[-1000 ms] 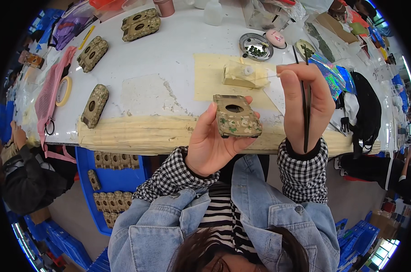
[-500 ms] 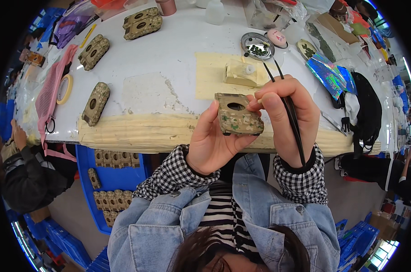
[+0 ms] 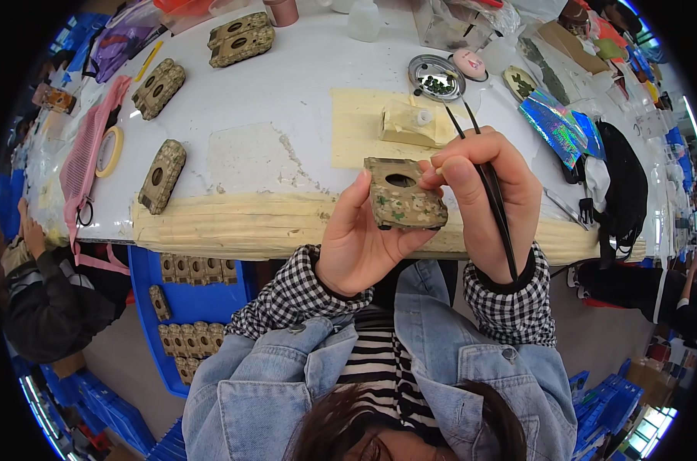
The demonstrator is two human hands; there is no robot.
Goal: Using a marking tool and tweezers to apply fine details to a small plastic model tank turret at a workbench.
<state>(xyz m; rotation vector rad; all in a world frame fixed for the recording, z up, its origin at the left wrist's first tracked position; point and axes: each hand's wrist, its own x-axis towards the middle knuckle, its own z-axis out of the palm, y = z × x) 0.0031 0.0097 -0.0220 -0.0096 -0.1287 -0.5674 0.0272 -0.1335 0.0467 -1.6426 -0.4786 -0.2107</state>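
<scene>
A camouflage-painted model tank hull (image 3: 410,201) with an oval opening in its top is held in front of me, over the table's near edge. My left hand (image 3: 358,240) is closed round its left side and underside. On the other side my right hand (image 3: 496,190) holds black tweezers (image 3: 496,206), which lie across the palm with their tips pointing up and away from the hull. My right thumb and forefinger are pinched together at the hull's upper right edge. Something small and pale shows between them, too small to name.
More camouflage hulls (image 3: 162,177) stand at left and far left on the white table, others in a blue tray (image 3: 199,300) below. Beyond my hands are a taped block (image 3: 398,127) with a white nozzle and a round dish (image 3: 418,75) of small dark green pieces. Yellowish tape covers the front edge.
</scene>
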